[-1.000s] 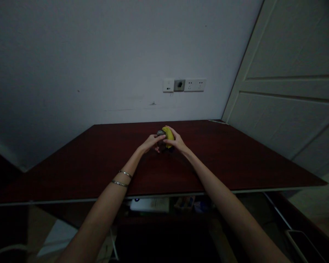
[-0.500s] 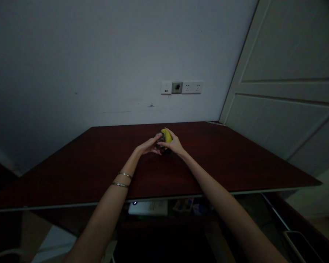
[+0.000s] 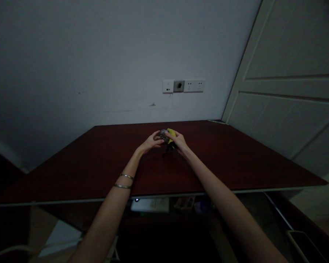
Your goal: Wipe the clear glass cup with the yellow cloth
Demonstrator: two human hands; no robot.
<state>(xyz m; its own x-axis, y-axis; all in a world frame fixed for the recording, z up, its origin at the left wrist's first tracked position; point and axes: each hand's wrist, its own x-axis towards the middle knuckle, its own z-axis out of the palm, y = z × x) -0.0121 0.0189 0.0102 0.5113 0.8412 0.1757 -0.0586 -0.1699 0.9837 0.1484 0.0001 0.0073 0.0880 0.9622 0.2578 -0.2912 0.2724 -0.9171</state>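
Note:
Both hands meet above the middle of the dark red table [image 3: 112,157], around a small yellow object [image 3: 171,134] whose exact kind I cannot make out. A shiny grey part [image 3: 163,135] sits on its left side, and something black [image 3: 170,147] hangs beneath it. My right hand [image 3: 181,141] is closed on the yellow side, its thumb reaching across toward the grey part. My left hand [image 3: 150,142], with two bracelets on the forearm, pinches the grey part between thumb and fingers. Fingers cover much of the object.
A pale wall with sockets [image 3: 194,86] stands behind the table, and a white panelled door [image 3: 285,87] is at the right. Below the front edge are a white flat box [image 3: 150,205] and small items in shadow. A dark-screened device [image 3: 304,244] lies at lower right.
The object has turned in my hands, so its grey part and the black piece below show more. My left fingers have shifted their hold. The whole view has moved slightly.

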